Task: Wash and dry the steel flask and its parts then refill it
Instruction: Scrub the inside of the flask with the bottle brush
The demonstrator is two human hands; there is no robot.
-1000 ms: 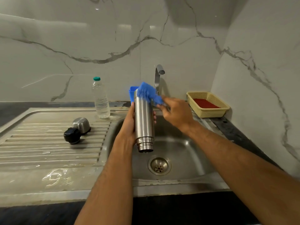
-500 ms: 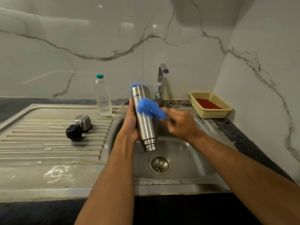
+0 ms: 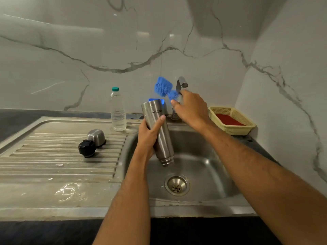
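Since 0.5 s ago your right hand [image 3: 191, 110] has lifted the blue brush [image 3: 163, 88] off the steel flask [image 3: 158, 131], up toward the tap [image 3: 181, 84]; brush now clear of the flask, near the spout.

Head view: fingers of that hand curl round the brush's lower end, thumb out toward the flask. Left hand [image 3: 149, 137] wraps the flask mid-body, thumb across the front; flask is upside down, mouth low, tilted over the sink basin [image 3: 203, 165], above the drain [image 3: 177, 185]. Steel cup [image 3: 96, 137] & black stopper [image 3: 87, 148] sit touching on the drainboard [image 3: 53, 165], toward its back-right part. Water bottle [image 3: 117, 110] stands at the drainboard's back edge.

Judgement: outside scrub looks done; prob. rinse next. Drying and refill not yet started.
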